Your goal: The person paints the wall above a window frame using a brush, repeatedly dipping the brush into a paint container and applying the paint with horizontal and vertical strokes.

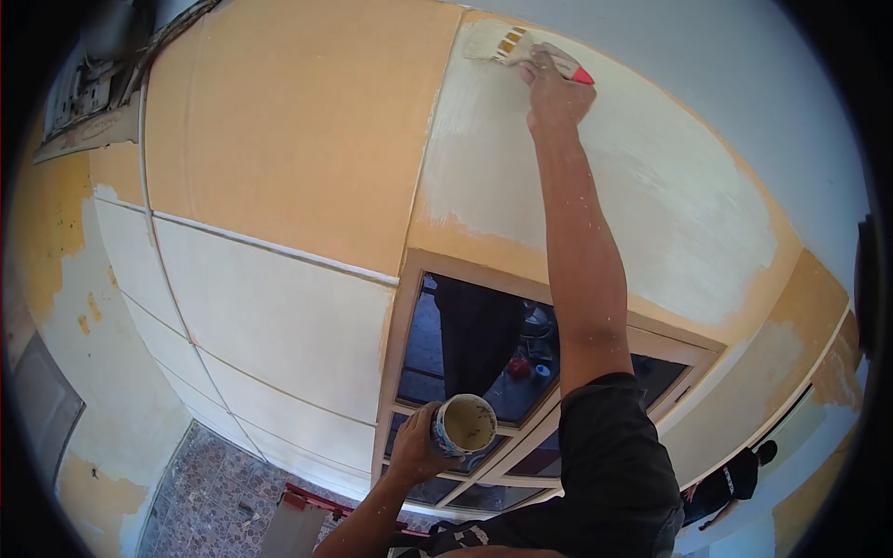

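Note:
High on the wall, my right hand [558, 100] is closed around the handle of a wide paintbrush [567, 63], which has a red tip. Its bristles press against the pale painted patch [642, 177] near the top edge of an orange panel. Lower down, my left hand [418, 448] grips a paint cup [466, 424] from the side. Cream-coloured paint shows inside the cup, and dark specks dot its inner wall. The cup is held in front of the window, well below the brush.
A framed window [479, 344] with dark glass lies below the painted patch. An orange panel [298, 121] and white panels [279, 316] extend left. Far below are a tiled floor [209, 493] and a red-edged object [312, 502]. Another person [730, 488] stands at lower right.

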`<action>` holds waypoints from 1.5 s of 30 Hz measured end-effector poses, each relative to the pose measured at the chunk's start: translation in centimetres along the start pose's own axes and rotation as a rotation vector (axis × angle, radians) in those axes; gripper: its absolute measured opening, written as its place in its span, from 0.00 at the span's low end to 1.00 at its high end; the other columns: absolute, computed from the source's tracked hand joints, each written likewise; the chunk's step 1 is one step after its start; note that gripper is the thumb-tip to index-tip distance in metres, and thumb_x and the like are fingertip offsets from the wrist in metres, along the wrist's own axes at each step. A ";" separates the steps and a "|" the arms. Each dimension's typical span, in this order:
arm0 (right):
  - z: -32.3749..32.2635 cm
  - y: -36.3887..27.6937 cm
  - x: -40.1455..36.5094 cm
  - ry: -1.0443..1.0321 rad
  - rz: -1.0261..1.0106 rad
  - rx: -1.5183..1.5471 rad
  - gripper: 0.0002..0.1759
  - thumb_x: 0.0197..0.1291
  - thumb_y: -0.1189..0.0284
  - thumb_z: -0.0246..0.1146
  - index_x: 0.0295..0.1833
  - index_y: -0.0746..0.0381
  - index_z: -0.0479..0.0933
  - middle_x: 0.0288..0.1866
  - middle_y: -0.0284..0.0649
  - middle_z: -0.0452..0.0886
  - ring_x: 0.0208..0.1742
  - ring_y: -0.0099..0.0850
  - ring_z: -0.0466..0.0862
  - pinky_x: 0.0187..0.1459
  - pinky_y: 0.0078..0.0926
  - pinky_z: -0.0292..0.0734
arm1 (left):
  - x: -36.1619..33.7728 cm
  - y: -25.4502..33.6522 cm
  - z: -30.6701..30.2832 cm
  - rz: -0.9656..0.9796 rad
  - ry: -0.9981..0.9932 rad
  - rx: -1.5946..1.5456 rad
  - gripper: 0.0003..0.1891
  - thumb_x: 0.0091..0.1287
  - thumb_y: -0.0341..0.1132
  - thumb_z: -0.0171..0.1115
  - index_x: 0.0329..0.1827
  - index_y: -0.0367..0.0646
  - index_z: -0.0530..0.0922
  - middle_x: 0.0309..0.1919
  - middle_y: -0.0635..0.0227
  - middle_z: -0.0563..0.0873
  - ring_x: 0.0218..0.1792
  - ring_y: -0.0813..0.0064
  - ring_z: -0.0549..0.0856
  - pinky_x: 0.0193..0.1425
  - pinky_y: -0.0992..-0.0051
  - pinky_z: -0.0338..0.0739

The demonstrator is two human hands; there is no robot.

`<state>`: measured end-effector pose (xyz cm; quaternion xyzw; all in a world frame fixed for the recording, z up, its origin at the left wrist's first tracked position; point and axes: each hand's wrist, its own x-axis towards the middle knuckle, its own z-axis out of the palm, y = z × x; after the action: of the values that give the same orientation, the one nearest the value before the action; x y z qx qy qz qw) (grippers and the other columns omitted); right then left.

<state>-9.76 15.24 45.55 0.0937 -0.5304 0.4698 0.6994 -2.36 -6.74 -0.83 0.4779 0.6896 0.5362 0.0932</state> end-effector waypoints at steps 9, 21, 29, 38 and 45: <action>-0.1 0.0 -0.4 -0.015 -0.013 0.069 0.07 0.66 0.84 0.69 0.48 0.73 0.84 0.43 0.47 0.88 0.36 0.33 0.89 0.42 0.29 0.91 | 0.2 0.1 0.0 -0.011 -0.030 0.003 0.55 0.38 0.40 0.88 0.73 0.41 0.67 0.63 0.51 0.81 0.69 0.49 0.78 0.75 0.54 0.70; -1.6 -0.2 0.4 0.013 -0.022 0.078 0.06 0.64 0.85 0.69 0.46 0.72 0.85 0.39 0.43 0.88 0.33 0.32 0.88 0.38 0.28 0.89 | 0.1 0.4 0.0 -0.015 -0.002 0.054 0.53 0.38 0.38 0.90 0.71 0.45 0.69 0.63 0.54 0.82 0.67 0.50 0.79 0.73 0.53 0.74; -4.9 -1.2 1.9 0.088 -0.080 0.090 0.08 0.62 0.83 0.71 0.47 0.72 0.85 0.41 0.45 0.89 0.33 0.33 0.89 0.39 0.27 0.90 | 0.0 0.2 0.0 -0.020 0.000 0.030 0.53 0.38 0.37 0.90 0.71 0.45 0.69 0.62 0.54 0.82 0.66 0.50 0.80 0.71 0.53 0.74; -4.0 -1.3 1.5 0.044 -0.017 0.045 0.08 0.62 0.84 0.71 0.46 0.73 0.84 0.42 0.47 0.88 0.35 0.35 0.90 0.40 0.31 0.92 | 0.0 0.5 -0.1 -0.033 -0.009 0.024 0.53 0.38 0.39 0.90 0.72 0.45 0.69 0.63 0.54 0.81 0.66 0.50 0.79 0.71 0.52 0.74; -7.4 -2.9 1.8 0.150 -0.031 0.074 0.08 0.61 0.84 0.72 0.46 0.73 0.85 0.41 0.45 0.88 0.34 0.34 0.89 0.40 0.30 0.91 | 0.2 0.3 0.0 -0.037 -0.023 0.029 0.53 0.38 0.38 0.90 0.72 0.45 0.69 0.63 0.55 0.82 0.66 0.50 0.80 0.71 0.53 0.75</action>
<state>-2.70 19.34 45.02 0.0921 -0.4572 0.4838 0.7405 -2.30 -6.55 -0.55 0.4723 0.7048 0.5189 0.1041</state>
